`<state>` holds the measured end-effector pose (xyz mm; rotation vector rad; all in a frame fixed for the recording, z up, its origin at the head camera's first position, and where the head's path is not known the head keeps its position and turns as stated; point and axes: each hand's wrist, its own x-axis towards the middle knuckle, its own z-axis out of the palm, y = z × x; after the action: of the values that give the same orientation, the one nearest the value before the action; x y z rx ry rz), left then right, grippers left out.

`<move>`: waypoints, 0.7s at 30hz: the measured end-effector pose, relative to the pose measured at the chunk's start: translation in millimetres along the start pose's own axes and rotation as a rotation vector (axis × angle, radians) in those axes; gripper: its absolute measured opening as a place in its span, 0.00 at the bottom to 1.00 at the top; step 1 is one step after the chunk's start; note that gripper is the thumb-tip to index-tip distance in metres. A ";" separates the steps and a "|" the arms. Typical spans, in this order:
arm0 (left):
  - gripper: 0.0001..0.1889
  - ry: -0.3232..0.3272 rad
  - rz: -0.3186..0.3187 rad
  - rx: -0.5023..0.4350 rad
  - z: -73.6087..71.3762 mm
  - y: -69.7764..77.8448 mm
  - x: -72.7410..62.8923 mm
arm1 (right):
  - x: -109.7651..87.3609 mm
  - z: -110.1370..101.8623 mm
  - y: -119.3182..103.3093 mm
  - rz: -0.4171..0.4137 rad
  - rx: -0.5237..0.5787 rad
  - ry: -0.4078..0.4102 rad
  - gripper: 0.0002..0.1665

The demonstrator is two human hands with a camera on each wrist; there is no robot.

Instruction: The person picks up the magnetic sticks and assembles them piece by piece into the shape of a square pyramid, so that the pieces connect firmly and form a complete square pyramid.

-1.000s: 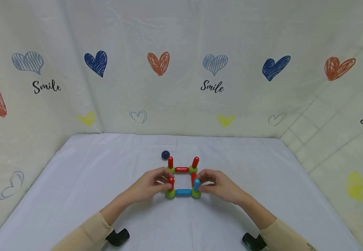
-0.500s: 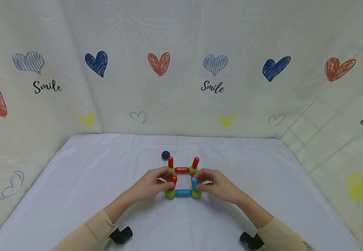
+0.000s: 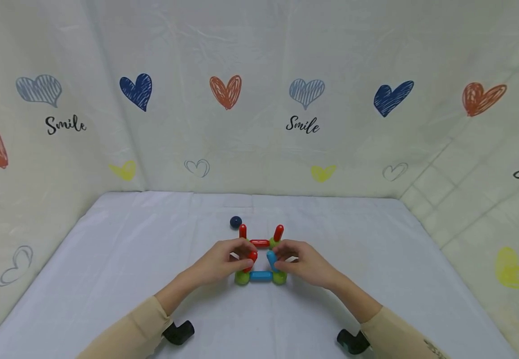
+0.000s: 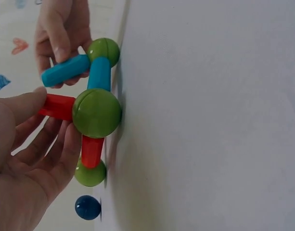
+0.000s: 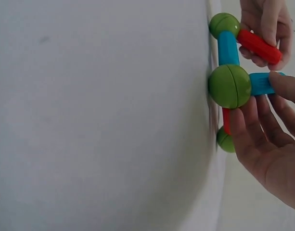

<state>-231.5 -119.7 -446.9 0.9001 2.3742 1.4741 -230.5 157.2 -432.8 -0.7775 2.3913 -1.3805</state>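
Note:
On the white cloth stands a square frame of toy building sticks and green balls. At its near left corner my left hand (image 3: 219, 262) pinches an upright red stick (image 4: 58, 106), its lower end on a green ball (image 4: 96, 113). My right hand (image 3: 306, 262) pinches a blue stick (image 5: 261, 83) on the near right green ball (image 5: 229, 86). Both sticks tilt inward, their tops apart. A blue stick (image 3: 260, 276) lies between these two balls. At the far corners two red sticks (image 3: 243, 231) stand up, joined by a lying red stick (image 3: 259, 243). My fingers hide the frame's sides in the head view.
A dark blue ball (image 3: 236, 222) lies on the cloth just behind the frame's far left corner. Black devices (image 3: 179, 333) sit at both wrists. A pale curtain (image 3: 259, 139) printed with hearts rises behind the table.
Both hands have moved inward. The held red stick has tipped from upright to the right, and the held blue stick to the left, so their tops are closer together. The balls stay put.

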 end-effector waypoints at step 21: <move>0.10 0.024 -0.019 0.048 2.1 1.4 4.6 | 2.9 2.7 -2.1 0.017 -0.014 0.007 0.16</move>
<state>-233.6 -115.0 -446.1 0.8727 2.4383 1.4337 -230.9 152.8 -432.2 -0.7554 2.4095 -1.3640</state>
